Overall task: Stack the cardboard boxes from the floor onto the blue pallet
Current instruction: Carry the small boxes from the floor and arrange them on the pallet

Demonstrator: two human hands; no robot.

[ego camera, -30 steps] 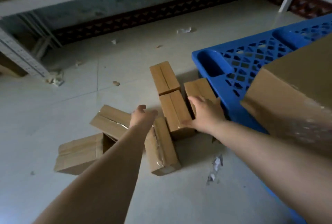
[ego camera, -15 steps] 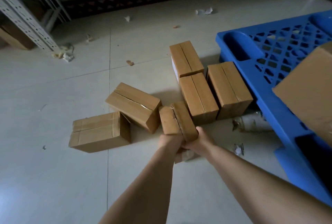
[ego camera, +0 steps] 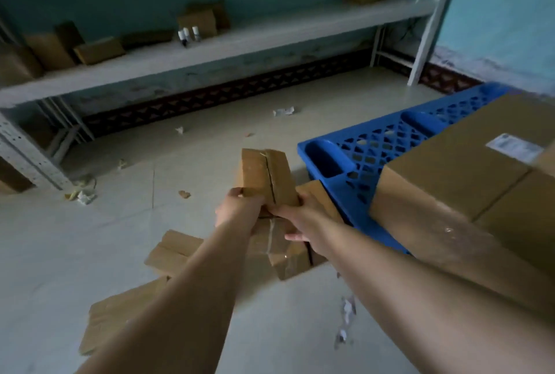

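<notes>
A small cardboard box (ego camera: 265, 175) is lifted off the floor, held at its near end by my left hand (ego camera: 237, 207) and my right hand (ego camera: 295, 217). Below it, more small boxes lie on the floor: one with shiny tape (ego camera: 279, 250) under my hands, one (ego camera: 172, 250) to the left and one (ego camera: 120, 319) at the lower left, partly hidden by my left arm. The blue pallet (ego camera: 360, 151) lies to the right. Large cardboard boxes (ego camera: 468, 175) stand on its near part.
A long grey shelf (ego camera: 210, 52) with several boxes and small bottles runs along the back wall. White rack uprights (ego camera: 426, 28) stand at the far right and a rack leg (ego camera: 27, 157) at the left. Paper scraps (ego camera: 345, 322) litter the tiled floor.
Both hands closed on one small box on the floor and have raised it up toward the pallet. My view has tilted up, bringing the shelf into sight.
</notes>
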